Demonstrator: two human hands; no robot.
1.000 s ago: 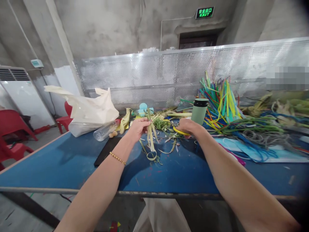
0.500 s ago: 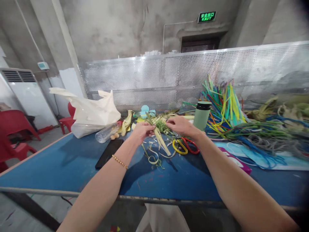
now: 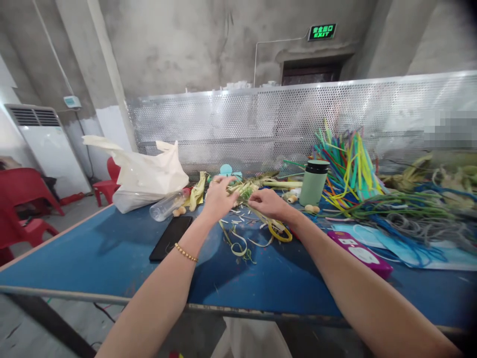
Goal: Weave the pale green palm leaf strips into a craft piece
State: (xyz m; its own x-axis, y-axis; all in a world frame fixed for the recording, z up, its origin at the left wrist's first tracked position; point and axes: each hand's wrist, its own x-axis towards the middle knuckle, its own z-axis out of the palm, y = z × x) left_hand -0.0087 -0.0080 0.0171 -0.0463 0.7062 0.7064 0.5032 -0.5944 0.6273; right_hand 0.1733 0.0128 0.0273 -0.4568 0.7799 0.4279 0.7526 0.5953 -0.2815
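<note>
Left hand (image 3: 219, 199): fingers parted at plant heap (image 3: 246, 189). Right hand (image 3: 271, 204): curled, grip unclear. Scissors (image 3: 282, 238): just beside, presumably for easy reach.

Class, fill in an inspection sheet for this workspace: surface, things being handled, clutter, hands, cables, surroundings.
Surface: blue table, plant scraps scattered near the hands.
Things being handled: pale plant strips between the hands; scissors beside the right wrist, yellow loop showing, blades not visible.
Clutter: white bag, clear bottle, phone, upright green flask, purple pack, coloured strips.
Hands: left at the plant strips; right beside them, fingers bent; grip unclear.
Cables: dark cable beneath the table.
Surroundings: metal screen, red chairs, lit exit sign.
</note>
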